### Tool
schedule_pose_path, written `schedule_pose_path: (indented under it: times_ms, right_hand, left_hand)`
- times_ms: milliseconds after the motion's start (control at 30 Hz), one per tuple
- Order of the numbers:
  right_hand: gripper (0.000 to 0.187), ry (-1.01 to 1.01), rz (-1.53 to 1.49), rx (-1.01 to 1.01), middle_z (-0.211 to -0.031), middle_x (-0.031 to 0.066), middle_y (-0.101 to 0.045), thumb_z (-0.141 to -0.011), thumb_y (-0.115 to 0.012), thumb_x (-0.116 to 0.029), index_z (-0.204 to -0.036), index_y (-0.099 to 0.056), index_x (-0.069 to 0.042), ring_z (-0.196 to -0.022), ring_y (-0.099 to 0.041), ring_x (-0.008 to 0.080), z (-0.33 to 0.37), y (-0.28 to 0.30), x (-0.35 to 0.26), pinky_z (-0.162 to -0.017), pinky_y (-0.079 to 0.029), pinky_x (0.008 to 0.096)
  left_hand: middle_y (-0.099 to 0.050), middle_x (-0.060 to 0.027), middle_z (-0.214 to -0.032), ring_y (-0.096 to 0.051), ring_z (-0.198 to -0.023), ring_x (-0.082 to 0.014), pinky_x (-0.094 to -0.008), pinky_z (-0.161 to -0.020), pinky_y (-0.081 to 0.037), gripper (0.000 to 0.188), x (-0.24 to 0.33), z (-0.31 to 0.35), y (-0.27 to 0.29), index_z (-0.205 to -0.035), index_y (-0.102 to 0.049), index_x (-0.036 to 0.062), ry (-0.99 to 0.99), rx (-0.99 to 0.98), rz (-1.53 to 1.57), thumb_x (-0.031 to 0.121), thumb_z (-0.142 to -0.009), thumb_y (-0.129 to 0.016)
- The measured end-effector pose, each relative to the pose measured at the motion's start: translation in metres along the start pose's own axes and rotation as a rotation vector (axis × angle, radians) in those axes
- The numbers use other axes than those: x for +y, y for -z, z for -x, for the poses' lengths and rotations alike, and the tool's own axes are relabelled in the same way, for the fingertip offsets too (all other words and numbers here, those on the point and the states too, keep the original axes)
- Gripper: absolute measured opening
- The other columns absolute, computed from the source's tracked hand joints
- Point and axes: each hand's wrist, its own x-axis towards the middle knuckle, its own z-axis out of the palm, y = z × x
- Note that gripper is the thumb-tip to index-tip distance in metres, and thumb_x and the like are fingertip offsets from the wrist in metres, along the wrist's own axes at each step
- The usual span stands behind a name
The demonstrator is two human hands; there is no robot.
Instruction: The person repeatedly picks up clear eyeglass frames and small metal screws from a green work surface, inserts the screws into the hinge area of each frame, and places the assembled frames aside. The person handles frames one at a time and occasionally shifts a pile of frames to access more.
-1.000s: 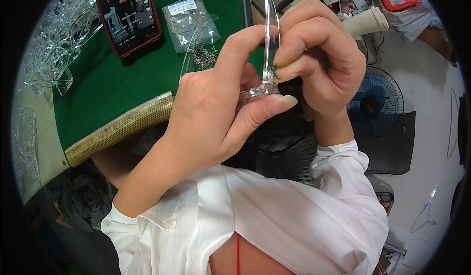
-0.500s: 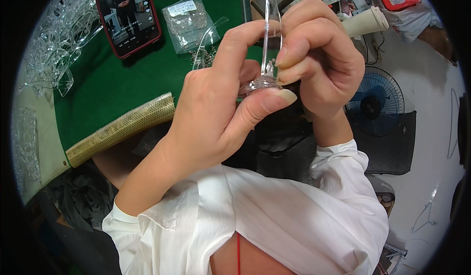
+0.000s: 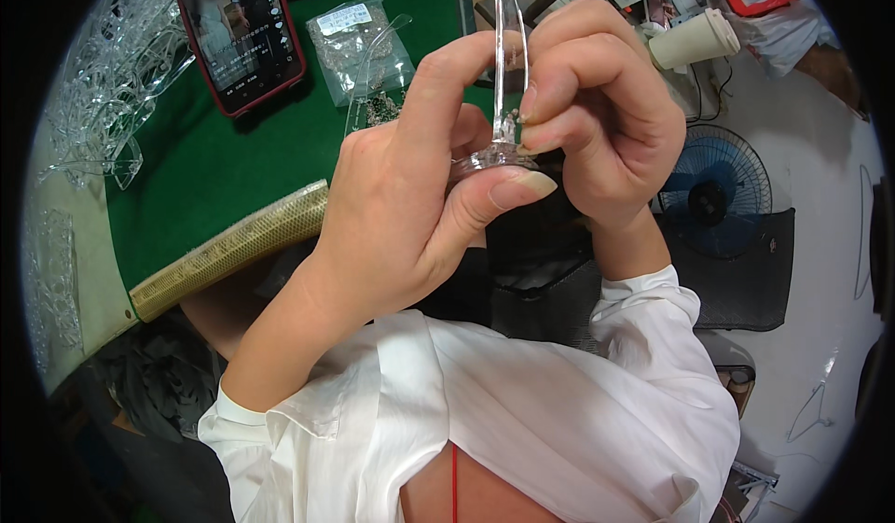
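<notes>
My left hand [image 3: 401, 183] is closed on a clear plastic glasses frame [image 3: 489, 158], thumb below its front and index finger curled behind. One transparent temple arm [image 3: 500, 66] stands upright from the hinge area, reaching the top of the picture. My right hand [image 3: 606, 103] is pinched beside that hinge, thumb and index fingertips close to the frame. Tiny metallic bits [image 3: 512, 120] show at these fingertips, too small to name. Another clear curved arm [image 3: 359, 85] sticks out beyond my left hand. Much of the frame's front is hidden by my left fingers.
On the green tabletop [image 3: 214, 164] lie a phone [image 3: 244, 43] playing video, a plastic bag of small metal parts [image 3: 359, 43] and loose parts [image 3: 380, 108]. Clear glasses frames [image 3: 103, 85] heap at the left. A gold mesh strip [image 3: 228, 251] lines the near edge. A fan [image 3: 710, 192] stands right.
Both hands and the glasses frame have shifted very slightly left in the picture. Their grips look the same. The phone's video picture is different.
</notes>
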Motion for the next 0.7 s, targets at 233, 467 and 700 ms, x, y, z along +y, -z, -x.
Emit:
schedule_pose_path:
  times_ms: [233, 467, 700]
  right_hand:
    - [0.02, -0.053, -0.051, 0.019, -0.087, 0.009, -0.052, -0.085, -0.065, -0.016, -0.084, -0.055, 0.001, -0.074, -0.045, 0.0123, 0.0051, -0.0012, -0.0008, -0.067, -0.037, 0.0223]
    - [0.021, -0.037, -0.033, 0.026, -0.086, 0.0088, -0.052, -0.086, -0.065, -0.018, -0.084, -0.055, 0.001, -0.075, -0.046, 0.0128, 0.0052, -0.0036, -0.0006, -0.067, -0.037, 0.0226]
    - [0.021, 0.083, 0.086, 0.014, -0.084, 0.0079, -0.051, -0.086, -0.065, -0.019, -0.084, -0.055, -0.001, -0.075, -0.046, 0.0156, 0.0031, -0.0025, 0.0048, -0.068, -0.038, 0.0248]
  left_hand:
    - [-0.062, -0.01, -0.088, -0.063, -0.075, -0.0146, -0.0239, -0.066, -0.049, 0.076, -0.0002, -0.0012, -0.0027, -0.14, -0.027, -0.0016, -0.003, 0.0, -0.01, 0.049, -0.091, -0.054]
    - [-0.062, -0.0101, -0.088, -0.062, -0.077, -0.0143, -0.0244, -0.067, -0.049, 0.074, -0.0013, -0.0003, -0.0035, -0.14, -0.026, -0.0024, -0.022, 0.017, -0.002, 0.047, -0.092, -0.053]
    - [-0.062, -0.01, -0.09, -0.061, -0.078, -0.0142, -0.0245, -0.067, -0.049, 0.073, -0.0002, 0.0002, -0.0023, -0.14, -0.026, -0.0027, -0.023, 0.004, -0.005, 0.045, -0.093, -0.053]
